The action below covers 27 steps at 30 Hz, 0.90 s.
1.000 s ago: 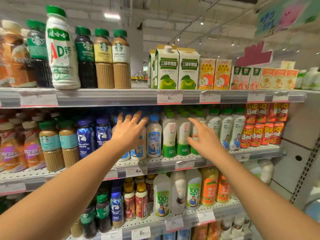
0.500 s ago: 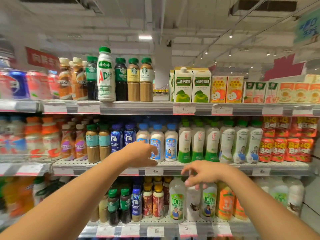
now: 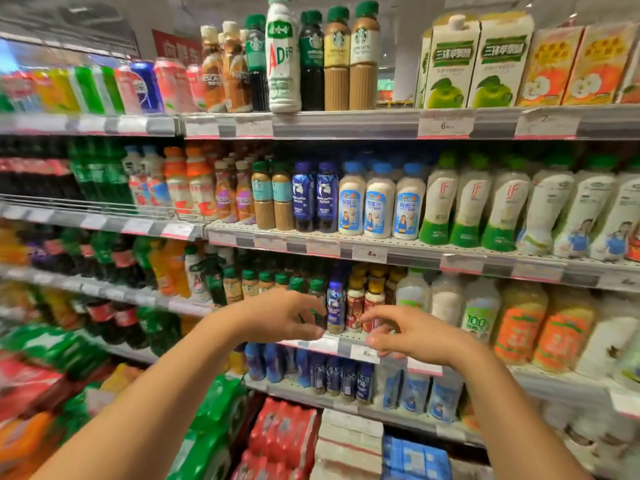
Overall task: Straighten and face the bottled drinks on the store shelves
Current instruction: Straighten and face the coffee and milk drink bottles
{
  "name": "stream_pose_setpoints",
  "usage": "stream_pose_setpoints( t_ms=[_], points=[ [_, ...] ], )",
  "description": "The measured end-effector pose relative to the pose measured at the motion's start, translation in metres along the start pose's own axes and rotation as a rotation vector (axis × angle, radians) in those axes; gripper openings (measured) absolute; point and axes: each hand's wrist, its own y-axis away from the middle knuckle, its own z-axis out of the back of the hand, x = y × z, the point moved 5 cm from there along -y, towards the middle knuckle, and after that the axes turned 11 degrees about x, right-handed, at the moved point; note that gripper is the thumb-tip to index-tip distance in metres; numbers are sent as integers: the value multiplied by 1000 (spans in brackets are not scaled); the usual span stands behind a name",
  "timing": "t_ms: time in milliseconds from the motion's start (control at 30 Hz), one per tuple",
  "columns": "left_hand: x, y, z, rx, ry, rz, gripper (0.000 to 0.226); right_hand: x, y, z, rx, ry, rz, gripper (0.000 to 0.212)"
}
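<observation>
Store shelves hold rows of bottled drinks. My left hand (image 3: 280, 318) and my right hand (image 3: 412, 336) hover side by side in front of the third shelf (image 3: 330, 344), fingers loosely curled, holding nothing. Between them stands a blue-labelled coffee bottle (image 3: 335, 308), with red-labelled yellow-capped bottles (image 3: 355, 306) to its right and green-capped coffee bottles (image 3: 266, 282) to its left. My left fingertips are close to a green-capped bottle; contact is unclear. Above, the second shelf carries blue-capped white bottles (image 3: 379, 206) and green-based white bottles (image 3: 471, 209).
The top shelf holds tall coffee bottles (image 3: 337, 64) and juice cartons (image 3: 452, 64). Soda bottles (image 3: 104, 258) fill the left bays. Orange juice bottles (image 3: 519, 327) stand to the right. Shrink-wrapped packs (image 3: 280, 441) sit low in front.
Both hands dropped from the second shelf down to the third shelf and came closer together. The camera tilted down and shifted left, bringing the soda bay into view.
</observation>
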Motion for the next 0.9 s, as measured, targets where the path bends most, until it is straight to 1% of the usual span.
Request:
stream_pose_setpoints(
  t_ms=[133,267,400,533,667,800,900],
  points=[
    [17,20,-22,-43,98,-2,46,8,4,-21,-21,-11,6,41],
    [45,34,-34,-86,155,-2,47,11,-2,-35,-52,87,-23,46],
    [76,41,-31,-98,186,-25,48,19,-19,-47,-97,90,-72,41],
    [117,36,-17,-81,136,-67,51,33,-42,-56,-175,80,-138,37],
    [162,27,3,-53,75,-113,45,47,-69,-66,-287,65,-198,36],
    [204,17,23,-68,43,-139,52,62,-95,-83,-358,-14,-237,39],
    [231,9,27,-29,9,-142,51,72,-110,-99,-400,-50,-266,38]
  ],
)
